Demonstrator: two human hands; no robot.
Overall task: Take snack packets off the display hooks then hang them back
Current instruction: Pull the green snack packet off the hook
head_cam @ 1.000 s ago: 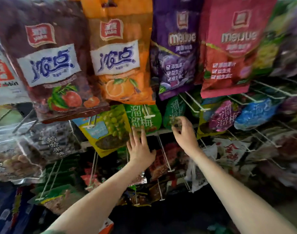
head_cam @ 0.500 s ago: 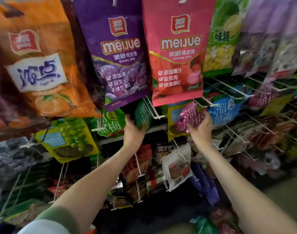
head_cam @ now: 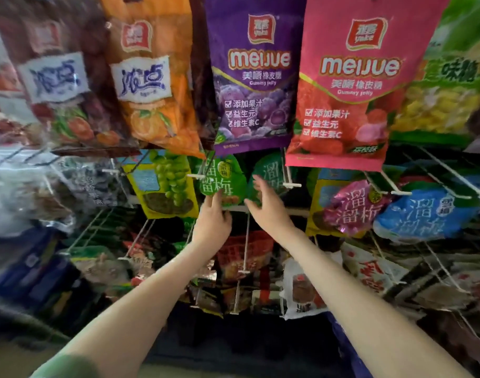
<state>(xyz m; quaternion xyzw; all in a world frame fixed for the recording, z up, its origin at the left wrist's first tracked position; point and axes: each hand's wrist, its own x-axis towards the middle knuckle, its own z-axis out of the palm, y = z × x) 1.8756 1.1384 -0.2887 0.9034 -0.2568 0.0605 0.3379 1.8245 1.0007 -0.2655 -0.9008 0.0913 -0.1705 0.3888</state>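
Under the purple gummy bag [head_cam: 251,77] and pink gummy bag [head_cam: 356,83] hang a light green plum packet [head_cam: 223,181] and a dark green plum packet [head_cam: 272,170]. The left hand [head_cam: 212,223] touches the lighter one's bottom edge, grip unclear. The right hand [head_cam: 268,207], fingers spread, touches the darker.

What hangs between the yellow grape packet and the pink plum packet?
In the head view, two things hang there: a light green packet, with the left hand at its lower edge, and a darker green packet behind the right hand.

The purple bag [head_cam: 251,85] and pink bag [head_cam: 356,85] both read "meijue Gummy jelly".
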